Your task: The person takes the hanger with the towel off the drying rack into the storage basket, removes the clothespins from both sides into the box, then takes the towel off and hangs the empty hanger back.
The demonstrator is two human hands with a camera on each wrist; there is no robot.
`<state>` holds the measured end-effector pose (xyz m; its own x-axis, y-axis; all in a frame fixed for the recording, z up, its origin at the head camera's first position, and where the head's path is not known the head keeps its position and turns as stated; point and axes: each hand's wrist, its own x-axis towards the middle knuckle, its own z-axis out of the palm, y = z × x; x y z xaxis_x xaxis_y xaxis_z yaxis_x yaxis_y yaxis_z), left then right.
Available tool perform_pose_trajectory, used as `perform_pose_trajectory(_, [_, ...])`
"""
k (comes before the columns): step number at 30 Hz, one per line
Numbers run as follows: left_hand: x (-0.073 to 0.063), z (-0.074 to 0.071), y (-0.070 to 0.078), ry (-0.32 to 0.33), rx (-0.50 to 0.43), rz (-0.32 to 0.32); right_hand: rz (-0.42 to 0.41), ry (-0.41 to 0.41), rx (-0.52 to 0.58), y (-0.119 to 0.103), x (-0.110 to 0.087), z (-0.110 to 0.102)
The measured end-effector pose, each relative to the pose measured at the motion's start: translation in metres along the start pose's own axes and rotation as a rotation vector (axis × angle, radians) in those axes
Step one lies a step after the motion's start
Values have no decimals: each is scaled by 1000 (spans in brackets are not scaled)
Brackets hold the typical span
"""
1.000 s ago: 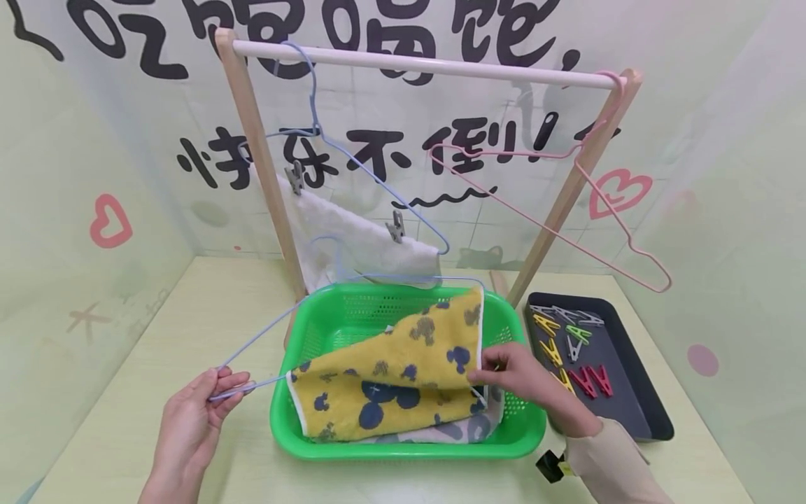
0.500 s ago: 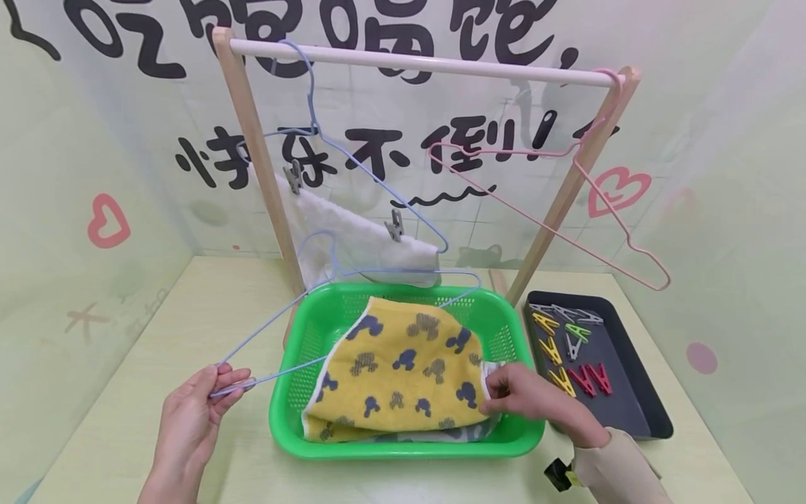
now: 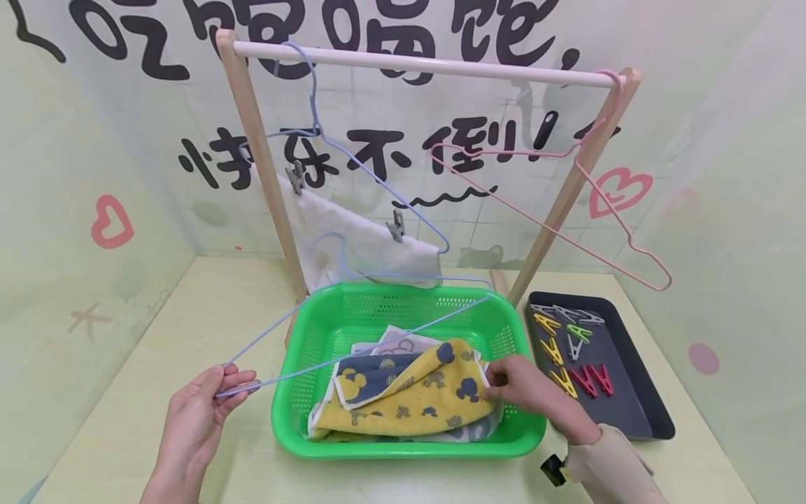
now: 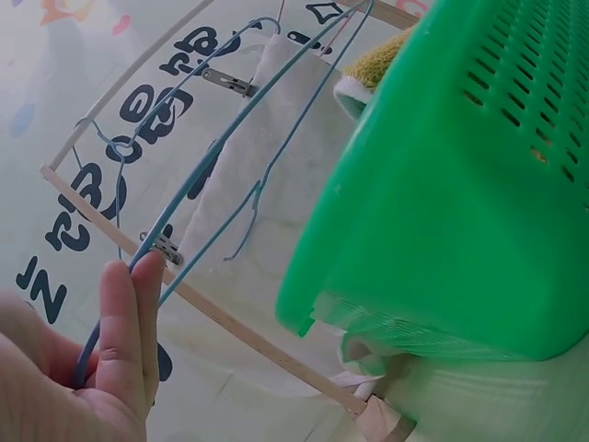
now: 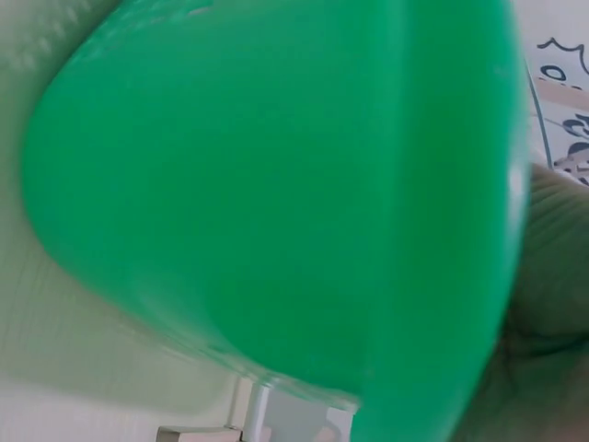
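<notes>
In the head view my left hand (image 3: 201, 406) pinches one corner of a blue clothes hanger (image 3: 441, 318), which is held tilted across the green basket (image 3: 403, 449). A yellow towel (image 3: 409, 413) with dark mouse-head shapes lies in the basket below the hanger's bar, its left part folded over to show a blue-grey side. My right hand (image 3: 532, 392) grips the towel's right edge. Greyish-white patterned cloth (image 3: 403, 341) shows behind and beneath it. In the right wrist view the basket wall (image 5: 230, 184) hides most of that hand.
A wooden rack with a white rail (image 3: 428, 65) stands behind the basket. From it hang another blue hanger (image 3: 378, 178) with a white cloth (image 3: 352, 227) clipped on, and a pink hanger (image 3: 504, 199). On the right, a dark tray (image 3: 630, 392) holds several clothespins (image 3: 585, 381).
The yellow towel has dropped from in front of the hanger into the basket, its left part folding over. The hanger's lower bar now shows fully. Both hands keep nearly the same place.
</notes>
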<state>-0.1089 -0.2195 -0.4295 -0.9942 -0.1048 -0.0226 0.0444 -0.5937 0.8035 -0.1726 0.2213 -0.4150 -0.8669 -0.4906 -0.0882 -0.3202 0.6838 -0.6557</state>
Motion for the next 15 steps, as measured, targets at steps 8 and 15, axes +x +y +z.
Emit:
perform_pose_trajectory(8, [-1, -1, 0, -37, 99, -5, 64, 475, 306, -3, 3, -19])
perform_pose_trajectory(15, [-1, -1, -3, -100, 148, -17, 119, 441, 491, -4, 0, -28])
